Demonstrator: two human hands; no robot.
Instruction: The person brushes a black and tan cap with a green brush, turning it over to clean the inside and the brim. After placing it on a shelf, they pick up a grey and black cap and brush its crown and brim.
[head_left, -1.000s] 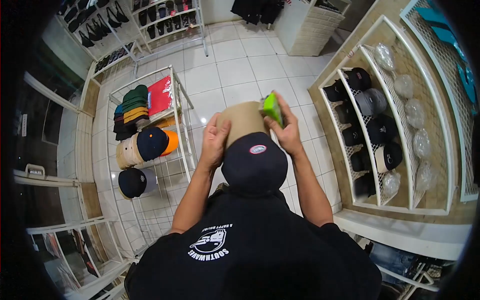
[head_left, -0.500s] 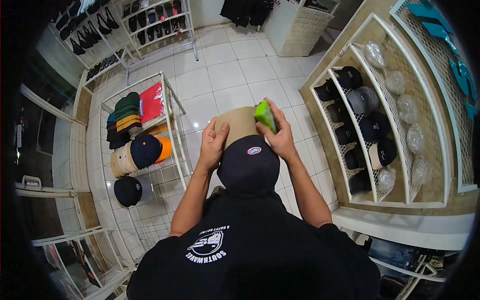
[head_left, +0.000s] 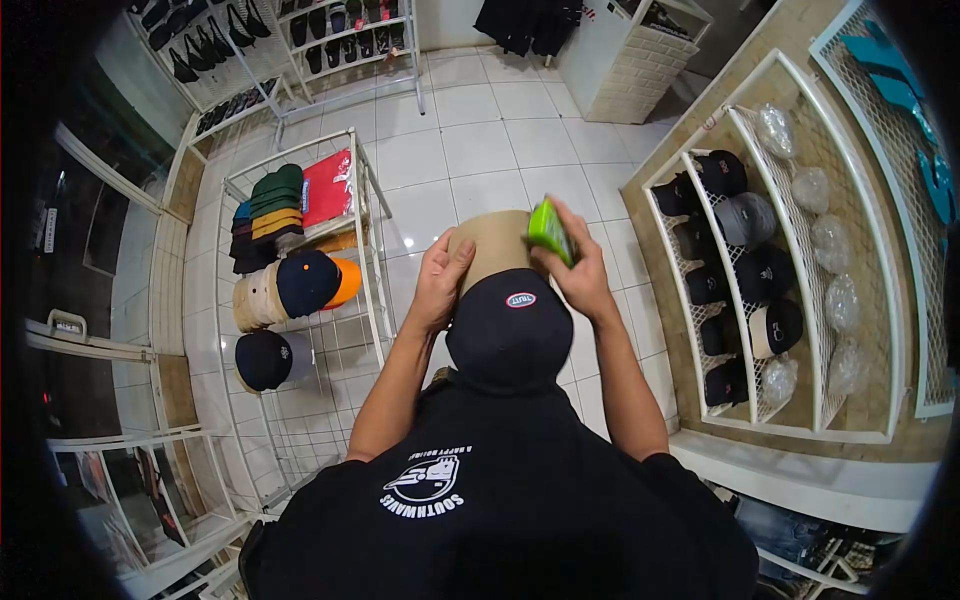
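Note:
In the head view I hold a baseball cap (head_left: 511,325) with a black crown, a tan brim and a small oval patch, its brim pointing away from me. My left hand (head_left: 441,280) grips the brim's left side, thumb on top. On the brim's right edge is my right hand (head_left: 582,262), its fingers closed around a small bright green block, apparently a brush (head_left: 550,232). Its underside is hidden, so bristles do not show. The crown lies close to the front of my black shirt (head_left: 560,500).
To the left, a white wire rack (head_left: 376,250) carries stacked caps (head_left: 303,285), folded beanies (head_left: 276,205) and a red packet (head_left: 328,188). On the right, a slanted white shelf (head_left: 745,310) displays more caps and plastic-wrapped domes. White floor tiles (head_left: 480,150) lie ahead.
The view has shifted, so the surroundings appear slightly farther right and lower. The green brush has moved slightly outward at the brim's right edge; my left hand keeps its hold.

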